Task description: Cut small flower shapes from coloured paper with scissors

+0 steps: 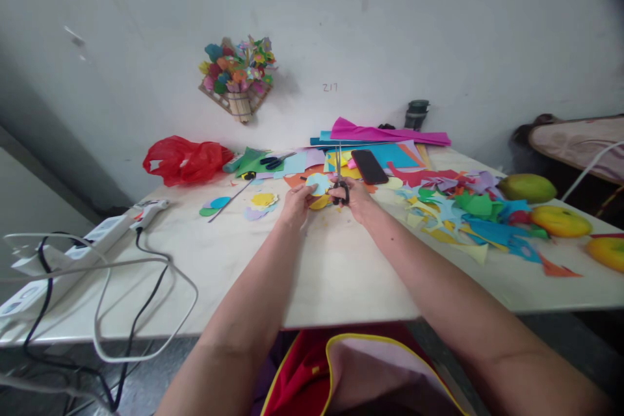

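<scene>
Head view: left hand [296,201] pinches a scalloped light-blue paper disc [319,183]; right hand [355,198] grips black-handled scissors [340,185], blades upright, on smooth pale table [331,273].

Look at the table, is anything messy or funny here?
Yes. Paper scraps lie scattered beside the right hand, which holds scissors. Fruit sits among craft things, and a phone rests on paper sheets.

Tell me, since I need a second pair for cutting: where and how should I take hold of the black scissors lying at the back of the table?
Grip the black scissors by the handle loops at their left end, coming from the front-left. The blades point right, toward the coloured paper sheets, so the handles are probably the safest hold. They lie flat on green paper, with open table in front.
</scene>
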The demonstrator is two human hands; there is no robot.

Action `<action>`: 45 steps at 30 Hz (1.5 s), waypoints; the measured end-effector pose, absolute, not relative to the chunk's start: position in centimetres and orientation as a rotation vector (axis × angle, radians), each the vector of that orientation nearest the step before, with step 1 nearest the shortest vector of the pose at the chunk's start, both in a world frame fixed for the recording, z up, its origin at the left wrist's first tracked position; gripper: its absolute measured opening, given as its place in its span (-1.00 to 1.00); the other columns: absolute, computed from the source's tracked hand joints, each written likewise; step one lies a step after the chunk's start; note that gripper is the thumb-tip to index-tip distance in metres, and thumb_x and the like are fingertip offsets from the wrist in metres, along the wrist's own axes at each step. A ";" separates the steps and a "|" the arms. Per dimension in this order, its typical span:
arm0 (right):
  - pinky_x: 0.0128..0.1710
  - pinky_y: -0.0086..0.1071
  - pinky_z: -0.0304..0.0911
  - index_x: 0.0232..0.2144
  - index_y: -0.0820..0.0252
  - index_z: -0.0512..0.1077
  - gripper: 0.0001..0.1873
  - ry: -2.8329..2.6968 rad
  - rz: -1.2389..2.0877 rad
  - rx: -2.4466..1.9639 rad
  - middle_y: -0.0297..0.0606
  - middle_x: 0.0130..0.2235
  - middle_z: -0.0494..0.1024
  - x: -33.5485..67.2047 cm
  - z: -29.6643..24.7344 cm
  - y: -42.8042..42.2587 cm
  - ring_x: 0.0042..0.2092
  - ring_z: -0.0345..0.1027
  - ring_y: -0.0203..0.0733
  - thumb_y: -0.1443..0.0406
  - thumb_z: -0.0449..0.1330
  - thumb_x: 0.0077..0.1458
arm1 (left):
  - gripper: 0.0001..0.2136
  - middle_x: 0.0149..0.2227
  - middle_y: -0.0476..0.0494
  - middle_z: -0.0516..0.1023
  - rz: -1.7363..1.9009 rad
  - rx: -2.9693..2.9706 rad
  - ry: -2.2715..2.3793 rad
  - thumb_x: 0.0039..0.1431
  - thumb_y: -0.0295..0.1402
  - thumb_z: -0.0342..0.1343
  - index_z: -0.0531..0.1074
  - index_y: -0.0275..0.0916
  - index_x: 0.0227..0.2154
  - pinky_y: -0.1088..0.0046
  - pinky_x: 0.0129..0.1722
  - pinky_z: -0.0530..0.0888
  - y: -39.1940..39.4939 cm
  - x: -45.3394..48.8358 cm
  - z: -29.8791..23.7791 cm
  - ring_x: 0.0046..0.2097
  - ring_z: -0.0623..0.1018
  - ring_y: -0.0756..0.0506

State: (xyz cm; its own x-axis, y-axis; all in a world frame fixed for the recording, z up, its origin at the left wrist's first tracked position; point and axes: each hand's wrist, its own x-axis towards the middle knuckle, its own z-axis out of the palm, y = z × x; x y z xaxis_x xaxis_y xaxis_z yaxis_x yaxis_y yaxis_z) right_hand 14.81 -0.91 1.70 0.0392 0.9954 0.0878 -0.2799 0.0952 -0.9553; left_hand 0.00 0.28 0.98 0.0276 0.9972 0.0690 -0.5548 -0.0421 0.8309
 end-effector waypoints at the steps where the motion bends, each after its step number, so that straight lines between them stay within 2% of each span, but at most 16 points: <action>1: -0.66 -0.52 0.02 -0.33 0.19 0.44 -0.47 -1.025 1.248 -0.943 -0.44 -0.54 0.47 14.8 1.7 -0.9 -0.55 0.38 -0.30 0.30 0.46 -0.49 | -0.82 -0.50 -0.10 0.58 1.439 0.826 0.714 -0.27 -0.46 0.38 0.50 -0.35 -0.55 0.45 -0.28 0.53 0.3 0.0 1.0 -0.43 0.55 -0.01; 10: -0.67 -0.53 0.02 -0.36 0.18 0.40 -0.50 -1.043 1.224 -0.973 -0.47 -0.58 0.42 14.7 1.8 -1.0 -0.57 0.37 -0.31 0.30 0.46 -0.46 | -0.82 -0.50 -0.09 0.57 1.434 0.843 0.758 -0.21 -0.47 0.38 0.46 -0.33 -0.54 0.37 -0.21 0.54 0.4 0.1 0.8 -0.43 0.57 -0.03; 20: -0.74 -0.55 -0.07 -0.41 0.17 0.39 -0.58 -0.968 1.170 -1.062 -0.49 -0.65 0.40 14.2 2.7 -1.4 -0.65 0.25 -0.37 0.37 0.42 -0.42 | -0.81 -0.49 -0.11 0.58 1.443 0.885 0.735 -0.23 -0.43 0.39 0.47 -0.34 -0.56 0.39 -0.23 0.54 0.4 0.3 0.7 -0.41 0.57 -0.04; 26: -0.75 -0.55 -0.13 -0.42 0.17 0.38 -0.62 -0.932 1.195 -1.078 -0.46 -0.67 0.40 14.1 2.7 -1.4 -0.64 0.25 -0.34 0.41 0.39 -0.39 | -0.79 -0.49 -0.08 0.57 1.438 0.930 0.741 -0.27 -0.41 0.41 0.49 -0.35 -0.56 0.36 -0.22 0.54 0.4 0.3 0.7 -0.42 0.56 -0.03; 31: -0.73 -0.53 0.01 -0.45 0.16 0.36 -0.65 -0.872 1.196 -1.067 -0.48 -0.70 0.35 14.0 2.8 -1.4 -0.65 0.24 -0.34 0.43 0.37 -0.38 | -0.78 -0.52 -0.08 0.54 1.475 0.910 0.757 -0.27 -0.41 0.41 0.47 -0.35 -0.58 0.36 -0.24 0.54 0.5 0.1 0.7 -0.42 0.57 -0.05; 37: -0.68 -0.50 0.13 -0.46 0.17 0.39 -0.68 -0.878 1.115 -1.176 -0.48 -0.69 0.35 14.1 3.0 -1.4 -0.62 0.30 -0.31 0.47 0.34 -0.36 | -0.78 -0.48 -0.14 0.57 1.459 0.886 0.762 -0.26 -0.43 0.41 0.47 -0.35 -0.55 0.29 -0.16 0.56 0.7 -0.2 0.6 -0.31 0.63 -0.15; 45: -0.67 -0.48 0.17 -0.58 0.17 0.37 -0.71 -1.049 1.090 -1.251 -0.46 -0.73 0.33 15.2 2.9 -1.3 -0.66 0.22 -0.34 0.55 0.33 -0.36 | -0.83 -0.42 -0.23 0.63 1.371 0.917 0.703 -0.22 -0.47 0.36 0.51 -0.35 -0.50 0.28 -0.18 0.60 1.3 -1.2 -0.1 -0.22 0.65 -0.23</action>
State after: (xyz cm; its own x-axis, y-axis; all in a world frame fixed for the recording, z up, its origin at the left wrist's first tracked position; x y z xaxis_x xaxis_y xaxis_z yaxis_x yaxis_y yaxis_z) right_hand 15.22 -1.28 2.93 0.1791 0.9838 0.0041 -0.0427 0.0119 -0.9990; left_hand -1.16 1.35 -0.07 0.0988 0.9906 0.0949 -0.5010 -0.0329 0.8648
